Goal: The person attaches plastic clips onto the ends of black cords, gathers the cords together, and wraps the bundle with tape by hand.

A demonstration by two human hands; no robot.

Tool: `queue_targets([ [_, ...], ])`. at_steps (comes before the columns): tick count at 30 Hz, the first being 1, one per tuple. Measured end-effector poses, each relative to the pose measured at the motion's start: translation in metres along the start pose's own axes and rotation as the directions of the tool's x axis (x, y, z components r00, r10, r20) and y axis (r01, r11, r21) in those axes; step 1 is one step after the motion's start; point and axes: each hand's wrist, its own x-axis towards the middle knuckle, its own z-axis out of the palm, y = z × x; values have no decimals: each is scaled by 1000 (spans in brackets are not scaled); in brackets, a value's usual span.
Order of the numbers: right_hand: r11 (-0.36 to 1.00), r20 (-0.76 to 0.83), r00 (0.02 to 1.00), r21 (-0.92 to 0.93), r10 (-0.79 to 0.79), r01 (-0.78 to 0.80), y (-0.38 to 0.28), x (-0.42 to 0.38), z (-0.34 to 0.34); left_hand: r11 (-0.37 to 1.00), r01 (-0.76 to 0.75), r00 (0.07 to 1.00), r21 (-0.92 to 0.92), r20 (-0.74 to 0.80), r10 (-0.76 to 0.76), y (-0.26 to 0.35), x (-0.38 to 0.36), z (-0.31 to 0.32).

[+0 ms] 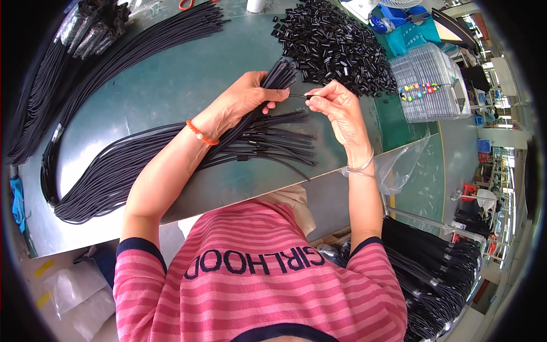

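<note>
Bare tabletop [171, 85] left of hands; connector pile [336, 45] blocks beyond, cords [268, 145] beneath.

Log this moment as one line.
left hand: grips cord bundle | right hand: pinches small black piece at one cord's end | table: pile of black pieces

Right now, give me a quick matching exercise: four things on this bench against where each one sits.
Things:
1. left hand
2. right hand
3. pile of small black pieces
4. clear plastic trays

Places:
A. far side of the table, beyond the hands
B. gripping a bundle of black cords
C. right end of the table
D. pinching a small black piece at one cord tip

Pairs: 1-B, 2-D, 3-A, 4-C
</note>
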Motion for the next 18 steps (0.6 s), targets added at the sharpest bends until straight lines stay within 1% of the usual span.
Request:
queue_targets([
  [3, 995, 25, 999, -95, -36, 38, 4, 5, -4, 999, 14, 1000, 33, 25, -14, 1, -1, 1],
  [6, 992, 12, 998, -110, -60, 61, 14, 8, 4, 1000, -13, 997, 4, 70, 13, 1, -2, 3],
  [8, 990, 11, 997, -119, -70, 71, 12, 8, 22, 1000, -14, 999, -25, 49, 15, -2, 0, 2],
  [9, 822, 92, 960, -499, -264, 274, 3, -1, 36, 998, -15, 999, -53, 28, 17, -5, 2, 2],
  [10, 479, 239, 886, -769, -397, 422, -8, -11, 52, 996, -14, 1000, -83, 9, 14, -6, 2, 2],
  [11, 36, 420, 793, -875, -441, 483, -11, -18, 62, 996, -9, 1000, -85, 11, 10, -6, 1, 2],
  [12, 38, 416, 796, -877, -439, 479, -7, -21, 65, 992, 23, 1000, -122, 9, -22, -4, 0, 2],
  [14, 287, 366, 830, -814, -422, 505, 3, -24, 70, 978, 82, 997, -193, 6, -82, -1, -2, 2],
  [15, 405, 347, 845, -760, -408, 508, 5, -24, 71, 978, 80, 997, -195, 6, -80, -1, -1, 1],
  [17, 343, 171, 900, -883, -402, 321, -15, -10, 49, 977, 65, 998, -201, 24, -61, 0, -1, -1],
  [18, 203, 111, 873, -952, -474, 231, -13, 2, 27, 977, 57, 998, -205, 34, -51, 0, 0, -1],
])
